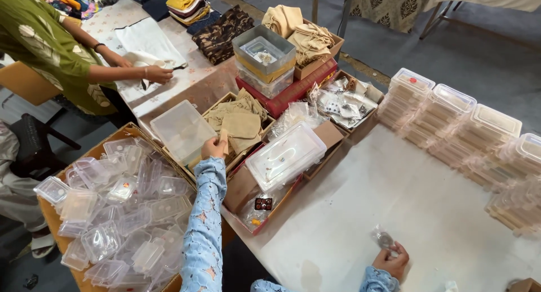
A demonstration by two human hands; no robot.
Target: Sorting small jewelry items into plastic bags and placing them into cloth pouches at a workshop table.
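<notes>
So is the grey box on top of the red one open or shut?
Open: the grey box has no lid, and a small clear container shows inside it.

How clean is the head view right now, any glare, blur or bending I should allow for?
Head view: even, soft light and faint shadows on the white table; mild glare on the clear lidded box and the stacked boxes; straight edges bow toward the frame borders; the small clear packet in the right hand looks slightly soft; the left hand is sharp.

White table (pixel 360 213), stacked lidded boxes (pixel 451 117)
</notes>
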